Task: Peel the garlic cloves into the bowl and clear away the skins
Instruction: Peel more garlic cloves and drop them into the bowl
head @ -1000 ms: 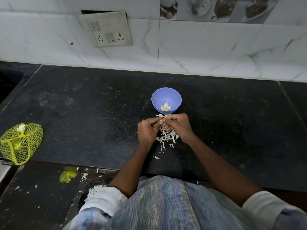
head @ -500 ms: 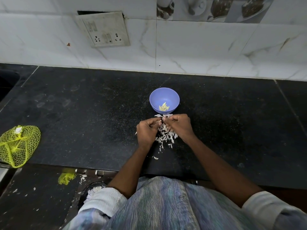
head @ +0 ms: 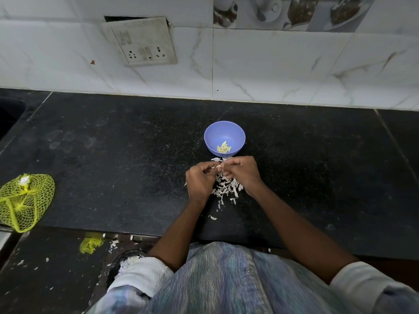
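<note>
Now both my hands meet just before the bowl (head: 224, 134), left hand (head: 199, 180) and right hand (head: 243, 172) each with a curled grip pinching one clove (head: 218, 166) between the fingertips. Peeled cloves (head: 224, 148) lie in the bowl; skins (head: 223, 189) are heaped on the bench (head: 113, 155) under my hands.

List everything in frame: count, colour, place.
bowl: one, blue, centre of counter
peeled cloves: a few, pale yellow, in bowl
skins: one pile, white, under the hands
net bag: one, yellow, counter's left edge
net scrap: one, yellow, below counter edge
socket panel: one, white, wall tiles
counter: one, black
left hand: fingers curled, at a clove
right hand: fingers curled, at same clove
</note>
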